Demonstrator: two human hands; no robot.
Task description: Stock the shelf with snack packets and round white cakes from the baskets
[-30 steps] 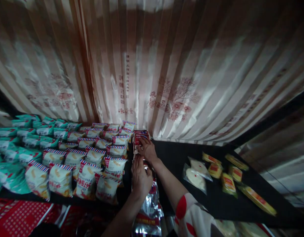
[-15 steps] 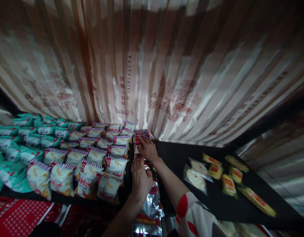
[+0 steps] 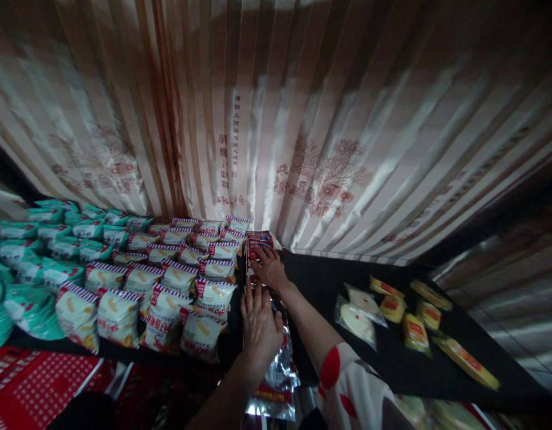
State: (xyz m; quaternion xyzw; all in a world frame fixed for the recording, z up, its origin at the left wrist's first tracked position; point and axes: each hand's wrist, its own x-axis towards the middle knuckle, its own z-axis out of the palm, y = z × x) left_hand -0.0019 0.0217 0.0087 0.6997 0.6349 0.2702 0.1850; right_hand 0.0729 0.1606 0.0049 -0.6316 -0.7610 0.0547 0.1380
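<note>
My right hand (image 3: 270,267) lies flat with its fingers apart on a dark red packet (image 3: 259,240) near the curtain. Closer to me, my left hand (image 3: 261,322) is palm down with fingers stretched forward, pressing on packaging mostly hidden under it. From beneath that hand a shiny silver and red foil bag (image 3: 276,376) runs toward the table's front edge and hangs over it. Whether the red packet and the foil bag are joined I cannot tell. Just left of my hands stand rows of white snack bags (image 3: 204,333) with striped tops.
Teal snack bags (image 3: 31,310) crowd the far left. On the black tabletop (image 3: 311,286) to the right lie clear-wrapped pale round items (image 3: 356,319) and several yellow packs (image 3: 414,334). A pleated curtain (image 3: 267,119) stands behind. Red baskets (image 3: 43,382) sit below the front edge.
The view has shifted slightly. My left hand's fingers are now flatter and more spread on the packaging, while my right hand stays on the red packet.
</note>
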